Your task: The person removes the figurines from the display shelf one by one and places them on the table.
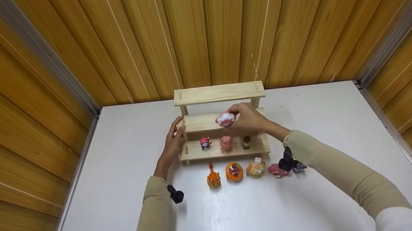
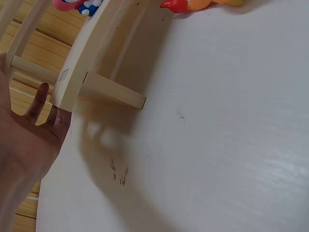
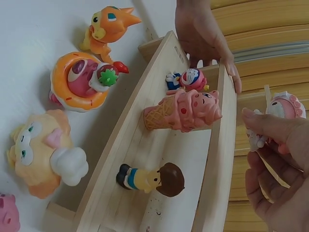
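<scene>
Right hand (image 1: 247, 117): grasping a small pink-and-white figurine with a frilled cap (image 1: 225, 119) between thumb and fingers.
Held figurine: raised at the middle tier of a three-tier pale wooden rack (image 1: 219, 93).
Left hand (image 1: 173, 140): fingers against the rack's left end, partly hidden by the boards; cannot tell whether they grip.
Bottom tier: from left, a small pink-hooded figurine with blue below (image 1: 205, 143), a pink ice-cream-cone figurine (image 1: 226, 143) and a brown-haired figurine with black feet (image 1: 246, 142), all upright and apart.
Surface, white (image 1: 218, 222): before the rack, from left, an orange figurine with a red-tipped tail (image 1: 213, 177), an orange ring-shaped figurine (image 1: 234, 171), a cream fluffy-headed figurine (image 1: 256, 168) and a pink figurine (image 1: 277, 170), the last partly covered.
</scene>
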The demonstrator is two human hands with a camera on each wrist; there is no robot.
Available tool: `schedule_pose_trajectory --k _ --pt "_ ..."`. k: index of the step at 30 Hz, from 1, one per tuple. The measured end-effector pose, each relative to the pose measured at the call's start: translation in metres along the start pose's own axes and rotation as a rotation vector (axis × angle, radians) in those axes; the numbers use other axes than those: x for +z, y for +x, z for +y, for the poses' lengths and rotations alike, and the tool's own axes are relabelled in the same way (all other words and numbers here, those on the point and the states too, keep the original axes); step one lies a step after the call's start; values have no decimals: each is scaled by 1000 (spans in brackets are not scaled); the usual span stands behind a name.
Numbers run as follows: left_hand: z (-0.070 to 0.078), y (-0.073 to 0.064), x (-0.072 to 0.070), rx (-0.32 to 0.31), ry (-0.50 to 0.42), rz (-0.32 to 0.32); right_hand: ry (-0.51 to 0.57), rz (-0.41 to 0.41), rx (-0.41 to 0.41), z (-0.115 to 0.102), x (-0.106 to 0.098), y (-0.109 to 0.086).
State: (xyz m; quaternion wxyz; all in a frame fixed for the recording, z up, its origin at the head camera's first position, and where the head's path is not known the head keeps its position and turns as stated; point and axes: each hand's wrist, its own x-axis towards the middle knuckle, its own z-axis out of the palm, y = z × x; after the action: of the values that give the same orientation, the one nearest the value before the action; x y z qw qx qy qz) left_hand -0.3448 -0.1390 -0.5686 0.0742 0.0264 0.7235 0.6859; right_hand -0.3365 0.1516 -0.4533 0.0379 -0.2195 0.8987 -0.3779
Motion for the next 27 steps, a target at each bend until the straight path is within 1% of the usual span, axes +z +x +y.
schedule_pose_trajectory --k 3,6,9,15,20,27 --pt "-1 -1 1 4 -1 0 -6 11 -16 5 -8 -6" --pt "-1 -1 3 21 14 -7 -5 33 -31 10 -17 -11" --pt "-1 -3 3 24 27 -8 -1 50 -44 16 -24 -15" --pt "-1 -3 2 11 33 -9 25 45 -33 24 -33 -23" --pt "-1 -2 3 10 36 -5 38 23 -2 30 -38 -30" --pt "-3 -1 3 32 34 -12 107 -23 53 35 -41 -41"
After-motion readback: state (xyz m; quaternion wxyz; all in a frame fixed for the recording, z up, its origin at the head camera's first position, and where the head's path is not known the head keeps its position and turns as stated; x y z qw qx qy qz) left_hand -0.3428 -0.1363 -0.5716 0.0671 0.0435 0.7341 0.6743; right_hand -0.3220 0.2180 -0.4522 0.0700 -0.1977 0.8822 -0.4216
